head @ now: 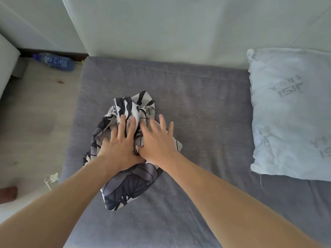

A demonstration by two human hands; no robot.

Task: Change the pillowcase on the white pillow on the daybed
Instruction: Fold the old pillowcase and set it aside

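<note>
So both hands are down flat on the crumpled pillowcase (125,154) in the middle of the frame, the grey and white leaf-print one, sitting bunched up on the grey daybed (197,108). Left hand (118,145) and right hand (155,140) are side by side, thumbs nearly touching, fingers spread and straight, pressing on the cloth, not gripping anything as far as I can tell. The right one is a bit blurry though. The bundle runs roughly from lower middle up toward the top middle, so its long axis points away from the person. The bare pillow (290,113) lies at the right edge of the frame, well apart from the pillowcase, long side running up and down the picture, with printed lettering on it. So the pillow is off to the right of both hands, and the right hand is clearly the nearer one. My guess is the case needs spreading out and its opening found first. There's a water bottle (55,61) on the floor, upper left.
</note>
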